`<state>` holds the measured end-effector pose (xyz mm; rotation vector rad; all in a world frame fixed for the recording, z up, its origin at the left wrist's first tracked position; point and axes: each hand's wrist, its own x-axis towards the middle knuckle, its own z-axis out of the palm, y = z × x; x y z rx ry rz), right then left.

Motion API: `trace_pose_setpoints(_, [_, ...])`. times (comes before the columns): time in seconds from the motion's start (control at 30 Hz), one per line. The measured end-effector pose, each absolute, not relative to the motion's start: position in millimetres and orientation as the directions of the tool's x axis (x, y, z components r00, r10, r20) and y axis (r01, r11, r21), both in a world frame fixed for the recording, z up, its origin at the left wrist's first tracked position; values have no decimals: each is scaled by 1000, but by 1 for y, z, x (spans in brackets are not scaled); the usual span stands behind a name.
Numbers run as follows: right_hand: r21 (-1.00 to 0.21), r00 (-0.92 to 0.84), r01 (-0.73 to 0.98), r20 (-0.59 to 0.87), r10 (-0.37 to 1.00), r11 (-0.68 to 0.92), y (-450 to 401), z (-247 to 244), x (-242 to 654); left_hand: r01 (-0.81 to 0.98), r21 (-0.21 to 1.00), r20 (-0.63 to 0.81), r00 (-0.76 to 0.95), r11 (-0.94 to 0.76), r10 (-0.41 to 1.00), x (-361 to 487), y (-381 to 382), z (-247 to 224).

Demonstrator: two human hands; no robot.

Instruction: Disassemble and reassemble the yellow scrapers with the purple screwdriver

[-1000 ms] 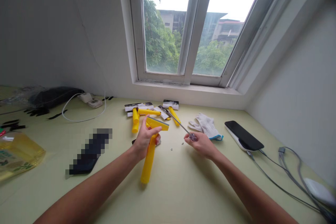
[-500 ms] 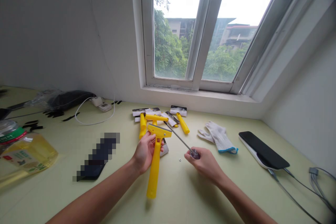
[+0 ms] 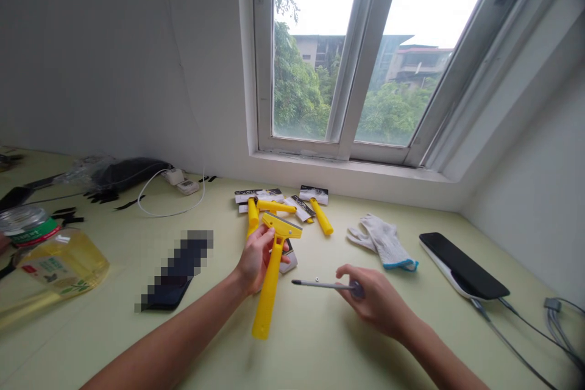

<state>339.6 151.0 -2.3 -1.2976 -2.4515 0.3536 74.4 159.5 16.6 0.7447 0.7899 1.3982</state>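
Left grip (image 3: 256, 257) on yellow scraper (image 3: 275, 259), head (image 3: 284, 227) away, handle (image 3: 265, 311) slanting nearward

My scraper (image 3: 269, 292) is yellow, my screwdriver's shaft (image 3: 320, 284) grey; at twelve o'clock from my right hand (image 3: 379, 301), a blue-edged white glove (image 3: 386, 241).

Left hand (image 3: 256, 260) is partly hid. by scraper (image 3: 269, 289); screwdriver (image 3: 320, 284) is pt. covered at its grip by right hand (image 3: 377, 298). Forearms (image 3: 183, 329) are cut off by near edge, cables (image 3: 554, 320) by right edge. Card (image 3: 289, 264) behind left hand is pt. covered. Far packs (image 3: 258, 195) are overlapped, print too sm. to be read. Bit (image 3: 317, 279) nr screwdriver is too sm. to be ID'd. Dark slab (image 3: 173, 278) at left is mostly pixelated; bottle (image 3: 80, 262) txt can't be read.
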Motion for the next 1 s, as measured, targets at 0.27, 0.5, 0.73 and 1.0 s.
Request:
trace_pose_setpoints(0.27, [-148,-331,922,175,927,357,117,-26,441,-592,805,-51,-16,32,999,82,159,19])
trace_pose_setpoints(0.5, [-21,-435,887,301,849,462,117,-32,449,-561,827,-43,-21,24,999,87,154,18])
trace_pose_setpoints(0.73, [-17,-448,881,294,845,473,115,-24,454,-593,805,-60,-46,21,997,84,155,17])
trace_pose_setpoints(1.0, [-124,-662,700,258,704,703,141,9,351,-577,812,-75,47,89,996,92,153,10])
